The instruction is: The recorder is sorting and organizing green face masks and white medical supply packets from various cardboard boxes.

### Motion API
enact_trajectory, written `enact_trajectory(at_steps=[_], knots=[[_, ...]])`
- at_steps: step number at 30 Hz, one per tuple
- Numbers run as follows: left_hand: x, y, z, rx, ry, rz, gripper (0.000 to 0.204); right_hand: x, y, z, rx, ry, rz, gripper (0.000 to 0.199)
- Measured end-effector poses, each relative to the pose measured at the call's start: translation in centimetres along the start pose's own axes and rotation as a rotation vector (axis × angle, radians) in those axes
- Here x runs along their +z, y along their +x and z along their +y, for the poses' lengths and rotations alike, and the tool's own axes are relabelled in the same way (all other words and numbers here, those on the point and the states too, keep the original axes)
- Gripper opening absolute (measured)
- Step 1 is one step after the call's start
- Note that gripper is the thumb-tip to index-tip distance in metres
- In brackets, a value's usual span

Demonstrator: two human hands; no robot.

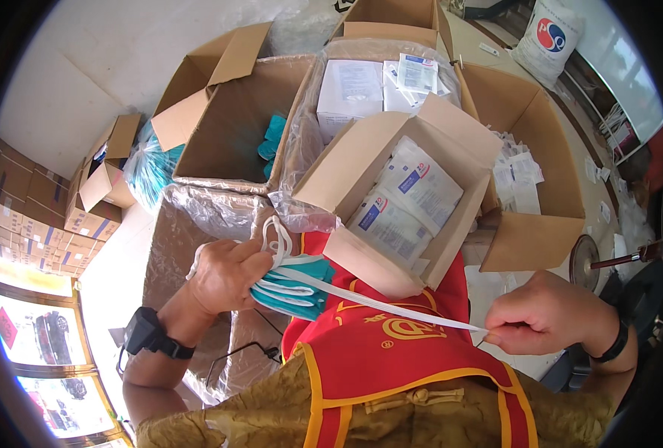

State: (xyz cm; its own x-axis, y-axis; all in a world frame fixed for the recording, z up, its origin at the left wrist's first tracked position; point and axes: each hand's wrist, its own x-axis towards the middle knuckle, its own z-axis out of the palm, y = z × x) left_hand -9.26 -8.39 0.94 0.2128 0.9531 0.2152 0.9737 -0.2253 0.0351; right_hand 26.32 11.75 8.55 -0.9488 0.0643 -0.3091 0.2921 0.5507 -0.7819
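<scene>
My left hand [230, 276] is closed around a bundle of folded teal cloth pieces [294, 287] with white edges. White straps loop up above its fingers. One long white strap [391, 305] runs taut from the bundle across my red apron to my right hand [537, 317], which pinches its end. Just beyond the strap, an open cardboard box [331, 175] is tilted toward me at my lap. Inside it lie several flat white packets [413, 187] with blue and red print. What lies under the left palm is hidden.
A plastic-lined carton [186, 224] stands below my left arm. Further off, a carton [238, 97] holds teal cloth, and another [552, 142] at right holds loose white packets. White boxes [348, 93] sit in a lined carton between them. Stacked cartons [29, 201] line the far left.
</scene>
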Motion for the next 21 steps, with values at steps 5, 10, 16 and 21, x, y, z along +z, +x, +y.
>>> enact_trajectory(at_steps=[5, 10, 16, 21], knots=[[0.9, -1.0, -1.8, -0.061, -0.022, -0.007, 0.028, -0.8, -2.2, 0.0, 0.059, -0.021, 0.069, 0.012], [1.6, -1.5, -3.0, -0.15, -0.057, -0.01, 0.024, -1.2, -3.5, 0.3, 0.043, -0.07, 0.052, 0.006], [2.4, -2.1, -3.9, -0.187, -0.058, -0.012, 0.024, -1.4, -4.4, 0.6, 0.094, -0.038, 0.066, 0.008], [3.8, -5.7, -7.1, -0.398, 0.033, -0.119, 0.018, -2.0, -5.6, 1.6, 0.062, -0.09, 0.051, 0.014]])
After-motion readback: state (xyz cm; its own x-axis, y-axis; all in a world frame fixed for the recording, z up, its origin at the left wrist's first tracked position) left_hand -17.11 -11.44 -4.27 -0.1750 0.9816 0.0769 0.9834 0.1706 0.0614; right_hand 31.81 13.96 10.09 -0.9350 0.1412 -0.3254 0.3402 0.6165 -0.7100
